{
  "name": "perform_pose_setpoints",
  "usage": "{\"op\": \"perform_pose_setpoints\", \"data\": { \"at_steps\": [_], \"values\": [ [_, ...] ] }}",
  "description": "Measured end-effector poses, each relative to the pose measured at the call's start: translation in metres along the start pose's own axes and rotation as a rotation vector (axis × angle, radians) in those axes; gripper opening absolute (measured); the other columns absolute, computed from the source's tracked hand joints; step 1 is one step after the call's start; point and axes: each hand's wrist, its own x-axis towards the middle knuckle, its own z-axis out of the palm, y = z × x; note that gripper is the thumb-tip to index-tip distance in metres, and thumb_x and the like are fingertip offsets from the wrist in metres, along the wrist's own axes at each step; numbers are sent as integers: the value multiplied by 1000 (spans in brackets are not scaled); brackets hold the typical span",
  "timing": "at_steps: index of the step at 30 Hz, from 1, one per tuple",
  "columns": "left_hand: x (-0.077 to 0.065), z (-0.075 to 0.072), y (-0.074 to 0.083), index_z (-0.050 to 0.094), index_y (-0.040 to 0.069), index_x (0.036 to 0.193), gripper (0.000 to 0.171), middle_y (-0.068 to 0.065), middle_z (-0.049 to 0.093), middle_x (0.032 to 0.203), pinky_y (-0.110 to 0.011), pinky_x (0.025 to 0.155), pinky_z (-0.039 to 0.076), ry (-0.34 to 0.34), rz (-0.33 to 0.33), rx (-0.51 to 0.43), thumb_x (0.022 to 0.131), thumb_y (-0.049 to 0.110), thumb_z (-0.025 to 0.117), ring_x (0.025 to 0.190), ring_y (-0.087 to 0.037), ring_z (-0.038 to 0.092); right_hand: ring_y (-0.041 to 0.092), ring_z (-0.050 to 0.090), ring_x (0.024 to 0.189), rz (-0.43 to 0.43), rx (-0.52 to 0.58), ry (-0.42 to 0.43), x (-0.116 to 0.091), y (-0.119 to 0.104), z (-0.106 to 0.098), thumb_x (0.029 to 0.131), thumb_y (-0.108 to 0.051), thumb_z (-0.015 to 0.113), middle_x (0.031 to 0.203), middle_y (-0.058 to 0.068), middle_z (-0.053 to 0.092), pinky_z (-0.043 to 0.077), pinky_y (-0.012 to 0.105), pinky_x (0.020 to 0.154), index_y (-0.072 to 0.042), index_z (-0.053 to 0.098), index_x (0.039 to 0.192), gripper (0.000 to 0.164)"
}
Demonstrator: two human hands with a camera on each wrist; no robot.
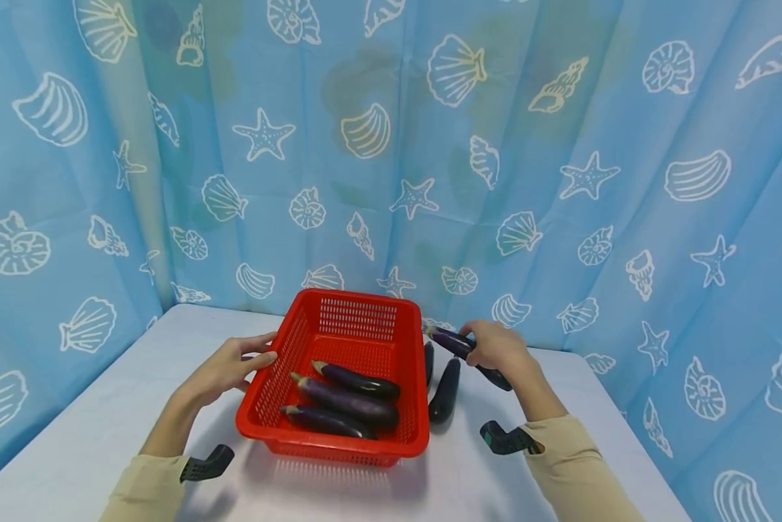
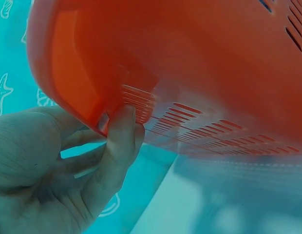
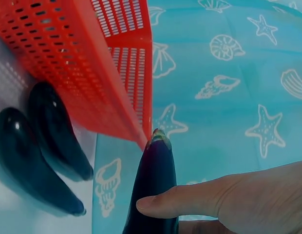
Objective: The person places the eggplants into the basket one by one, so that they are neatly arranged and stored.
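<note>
A red plastic basket [image 1: 358, 455] with slotted walls stands tilted on the table, and several dark purple eggplants [image 1: 348, 404] lie inside it. My left hand [image 1: 231, 368] grips the basket's left rim, thumb and fingers on either side of the wall [image 2: 141, 105]. To the right of the basket, my right hand [image 1: 498, 346] holds another eggplant [image 3: 156, 170] above the table, its stem end pointing at the basket's rim. Beneath and beside it, two eggplants [image 3: 24, 156] [image 3: 56, 131] lie on the table along the basket's right side.
The white table [image 1: 136, 377] carries the basket in its middle. A blue curtain [image 1: 391, 145] printed with white shells and starfish hangs behind the table and along both sides. A black wrist mount [image 1: 208, 464] sticks out from each sleeve.
</note>
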Motion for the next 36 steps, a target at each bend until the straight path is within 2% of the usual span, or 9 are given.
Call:
{"op": "perform_pose_setpoints", "data": {
  "at_steps": [5, 10, 15, 18, 28, 36],
  "values": [
    [0, -1, 1, 36, 8, 151, 65, -26, 55, 138, -42, 66, 62, -3, -1, -7, 96, 28, 63, 108, -34, 68, 27, 58, 89, -26, -4, 15, 1, -14, 0, 81, -9, 78, 114, 15, 68, 53, 52, 87, -10, 62, 130, 52],
    [-1, 1, 1, 36, 7, 151, 65, -26, 54, 139, -42, 67, 62, -7, -3, -4, 96, 28, 63, 109, -35, 67, 25, 56, 87, -55, -1, 13, 2, -26, 1, 80, -8, 78, 108, 12, 68, 54, 44, 79, -12, 63, 128, 50],
    [-2, 0, 1, 36, 6, 151, 66, -28, 53, 139, -43, 67, 62, -16, -2, -11, 96, 28, 63, 109, -36, 67, 25, 56, 83, -65, -6, 19, 5, -40, 4, 80, -9, 78, 100, 10, 68, 51, 42, 74, -14, 65, 127, 49],
    [-2, 0, 0, 35, 6, 152, 67, -27, 53, 140, -42, 67, 62, -17, 0, -12, 96, 29, 63, 109, -35, 67, 24, 56, 83, -81, -6, 18, 6, -48, 7, 81, -9, 77, 101, 10, 68, 52, 41, 73, -14, 65, 127, 48],
    [0, 0, 2, 36, 6, 151, 65, -27, 54, 139, -42, 67, 62, -22, 9, -10, 96, 28, 62, 109, -35, 67, 24, 56, 90, -135, -4, 23, 11, -72, 12, 82, -8, 77, 112, 10, 69, 54, 45, 84, -13, 64, 126, 47],
    [-1, 1, 1, 35, 7, 152, 66, -26, 53, 140, -42, 67, 62, -9, 0, -8, 96, 29, 63, 108, -34, 67, 24, 58, 92, -171, -36, 28, 13, -89, 15, 82, -11, 77, 116, 9, 69, 55, 47, 86, -15, 65, 126, 45]
  ]
}}
